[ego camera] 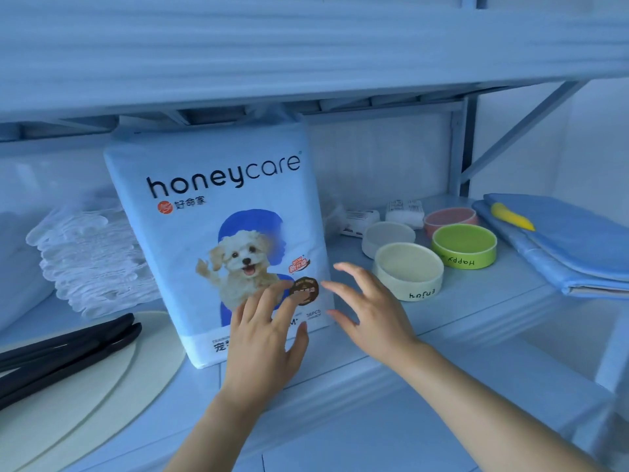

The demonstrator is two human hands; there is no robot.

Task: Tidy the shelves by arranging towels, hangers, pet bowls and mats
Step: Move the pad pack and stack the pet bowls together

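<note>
Left hand (265, 335) lay fingers spread on pad pack (211, 216) | right hand (369, 313) hovered splayed wide just right of it, holding nothing | pack stood upright mid-shelf (340, 373) | pet bowls (417, 286) right, blue mats (571, 243) far right | black hangers (68, 349) near left | upper shelf (306, 56) close overhead

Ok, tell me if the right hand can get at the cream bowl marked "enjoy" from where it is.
Probably yes. The right hand is open just left of the cream bowl, with only bare shelf between them, and the bowl stands at the front.
</note>
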